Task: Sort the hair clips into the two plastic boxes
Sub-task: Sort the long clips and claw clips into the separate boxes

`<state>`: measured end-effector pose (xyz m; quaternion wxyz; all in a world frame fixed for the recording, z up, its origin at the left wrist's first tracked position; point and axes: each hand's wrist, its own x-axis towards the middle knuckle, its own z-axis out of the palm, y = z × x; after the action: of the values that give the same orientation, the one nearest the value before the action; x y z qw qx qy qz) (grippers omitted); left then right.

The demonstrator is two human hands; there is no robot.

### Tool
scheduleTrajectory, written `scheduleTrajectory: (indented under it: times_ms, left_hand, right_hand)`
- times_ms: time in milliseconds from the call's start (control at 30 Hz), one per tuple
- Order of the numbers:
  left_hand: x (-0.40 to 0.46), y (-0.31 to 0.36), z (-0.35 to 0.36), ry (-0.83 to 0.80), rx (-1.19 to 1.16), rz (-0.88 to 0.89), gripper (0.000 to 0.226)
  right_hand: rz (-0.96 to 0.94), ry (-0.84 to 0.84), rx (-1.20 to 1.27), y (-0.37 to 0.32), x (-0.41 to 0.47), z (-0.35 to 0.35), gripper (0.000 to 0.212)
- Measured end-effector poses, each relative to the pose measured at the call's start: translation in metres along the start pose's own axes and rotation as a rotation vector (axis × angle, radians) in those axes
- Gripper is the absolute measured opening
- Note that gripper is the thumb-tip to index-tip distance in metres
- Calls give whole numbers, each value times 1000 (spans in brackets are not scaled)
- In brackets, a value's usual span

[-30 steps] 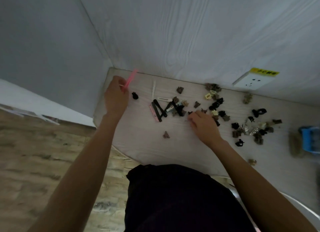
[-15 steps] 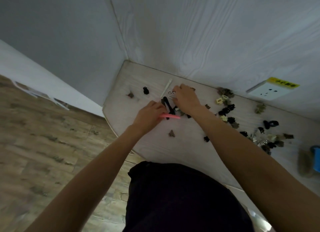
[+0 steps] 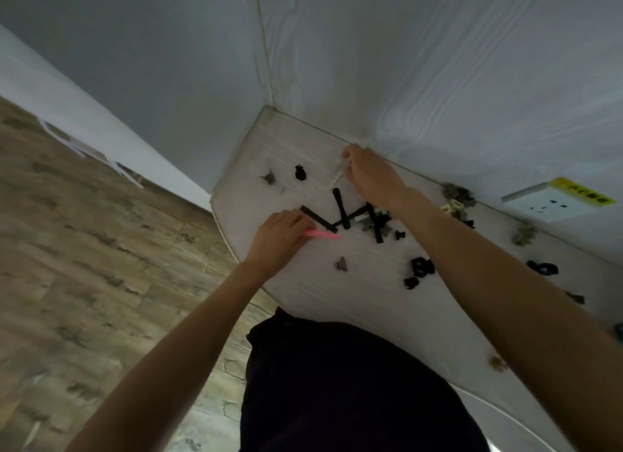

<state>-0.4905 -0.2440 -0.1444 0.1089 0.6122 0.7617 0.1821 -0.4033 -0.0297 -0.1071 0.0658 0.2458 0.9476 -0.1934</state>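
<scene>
Two hands work — left hand (image 3: 279, 239) holds pink clip (image 3: 322, 235).

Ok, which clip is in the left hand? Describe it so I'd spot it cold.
Start at the table's rounded near-left edge, where the left hand rests. It pinches one end of a long pink clip that lies flat, pointing right, just below the crossed long black clips. It is the only pink piece among black, brown and cream ones.

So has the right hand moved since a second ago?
Yes. The right hand has moved away from the pile of clips toward the back wall, now at the white clip.
</scene>
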Motion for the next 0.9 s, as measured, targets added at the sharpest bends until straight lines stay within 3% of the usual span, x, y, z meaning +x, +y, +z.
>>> scheduleTrajectory:
  times_ms: [100, 233, 367, 433, 467, 633, 800, 900]
  left_hand:
    - [-6, -1, -9, 62, -118, -154, 31]
    - [0, -12, -22, 114, -202, -497, 27]
    - [22, -23, -32, 145, -250, -672, 33]
    - [32, -28, -35, 110, -245, -656, 37]
    - [36, -30, -36, 70, -237, -633, 36]
    - [46, -33, -36, -121, -86, -553, 32]
    - [48, -33, -44, -121, -13, -543, 31]
    - [49, -33, -48, -96, 79, -504, 30]
  right_hand:
    - [-63, -78, -134, 2, 14, 1, 43]
    - [-117, -96, -344, 10, 19, 6, 31]
    - [-74, -173, -438, 21, -1, 5, 28]
    - [-89, -209, -512, 24, -14, 8, 14]
    - [-86, -165, -489, 27, -19, 10, 17]
    - [88, -31, -190, 35, -49, 18, 18]
    - [222, 122, -34, 38, -82, 5, 15]
    - [230, 114, 67, 21, -97, -5, 21]
